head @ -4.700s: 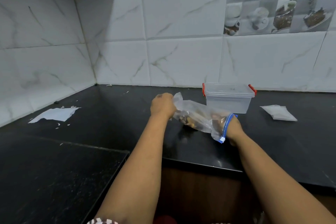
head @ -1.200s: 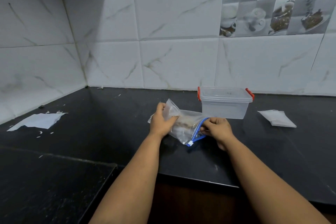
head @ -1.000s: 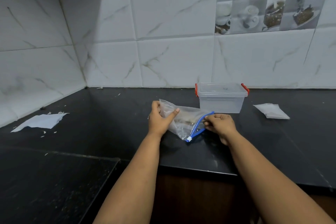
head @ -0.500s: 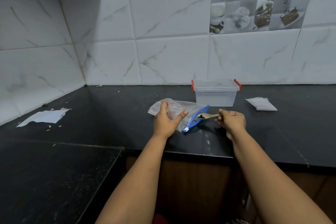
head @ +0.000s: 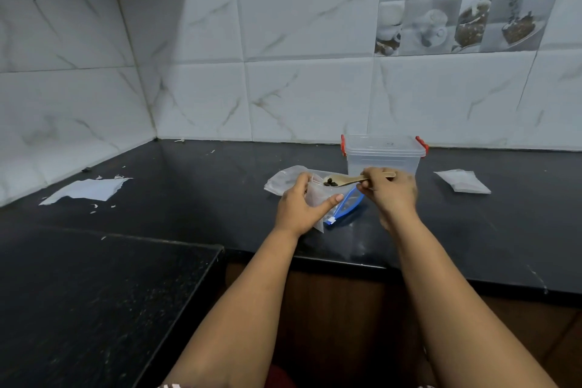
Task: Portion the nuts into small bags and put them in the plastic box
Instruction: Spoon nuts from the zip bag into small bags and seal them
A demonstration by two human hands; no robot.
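Note:
My left hand (head: 299, 208) grips a small clear bag (head: 316, 198), held upright above the black counter. A wooden spoon (head: 341, 181) carrying a few dark nuts is pinched in my right hand (head: 389, 190), its bowl hovering right over the small bag's mouth. Under both hands lies the large clear zip bag with a blue seal (head: 345, 207), its far end (head: 283, 179) flat on the counter. Just behind my right hand stands the clear plastic box (head: 383, 156) with red latches and its lid on.
A stack of small clear bags (head: 462, 181) lies on the counter right of the box. Torn white paper (head: 86, 190) and scraps sit at the left near the tiled wall. The counter's front edge (head: 346, 261) runs just below my wrists.
My right hand drew the spoon out of the big zip bag with nuts on it and lifted it left. My left hand raised a small bag beneath the spoon.

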